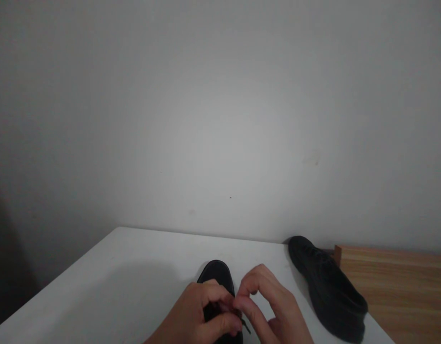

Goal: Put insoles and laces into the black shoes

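A black shoe [217, 271] stands on the white table at the bottom middle, toe pointing toward the wall. Over its upper, my left hand [202, 310] pinches thumb and forefinger together. My right hand [277, 306] meets it from the right, thumb and forefinger also closed in a pinch against the left fingertips. A short dark shoelace end [246, 327] pokes out below the joined fingertips. The rest of the lace and most of the shoe are hidden behind the hands.
Another black laced shoe [328, 286] lies at the right edge of the white table [148, 248]. Beyond that edge is a wood-grain panel [399, 291]. A plain grey-white wall [220, 119] rises behind the table.
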### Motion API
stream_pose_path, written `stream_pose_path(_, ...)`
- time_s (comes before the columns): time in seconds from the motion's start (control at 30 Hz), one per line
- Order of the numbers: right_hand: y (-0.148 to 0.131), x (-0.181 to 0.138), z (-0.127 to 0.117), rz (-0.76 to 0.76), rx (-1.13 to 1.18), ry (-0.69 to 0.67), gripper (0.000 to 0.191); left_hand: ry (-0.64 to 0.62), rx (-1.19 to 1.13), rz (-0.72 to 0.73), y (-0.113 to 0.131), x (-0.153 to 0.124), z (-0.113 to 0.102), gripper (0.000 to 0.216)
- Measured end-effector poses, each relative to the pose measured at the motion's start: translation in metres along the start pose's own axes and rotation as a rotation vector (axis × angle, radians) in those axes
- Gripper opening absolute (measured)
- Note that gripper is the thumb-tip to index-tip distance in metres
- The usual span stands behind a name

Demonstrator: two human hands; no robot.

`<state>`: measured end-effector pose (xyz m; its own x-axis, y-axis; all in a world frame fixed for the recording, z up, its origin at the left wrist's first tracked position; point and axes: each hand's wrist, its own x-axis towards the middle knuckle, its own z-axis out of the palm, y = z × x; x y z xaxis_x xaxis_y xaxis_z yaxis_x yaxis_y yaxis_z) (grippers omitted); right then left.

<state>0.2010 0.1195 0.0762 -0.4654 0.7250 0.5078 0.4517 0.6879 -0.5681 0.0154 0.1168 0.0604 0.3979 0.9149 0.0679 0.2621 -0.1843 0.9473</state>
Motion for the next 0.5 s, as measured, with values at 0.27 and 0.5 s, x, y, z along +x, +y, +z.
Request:
stream_pose_path(0.27,0.010,-0.002,0.003,0.110,0.101,-0.120,0.010,0.133,-0.011,0.126,-0.002,-0.002,-0.005,0.007)
stream_pose_path(0.5,0.009,-0.009,-0.008,0.031,-0.100,-0.100,0.013,0.074,-0.020,0.088,0.000,-0.005,-0.008,0.006)
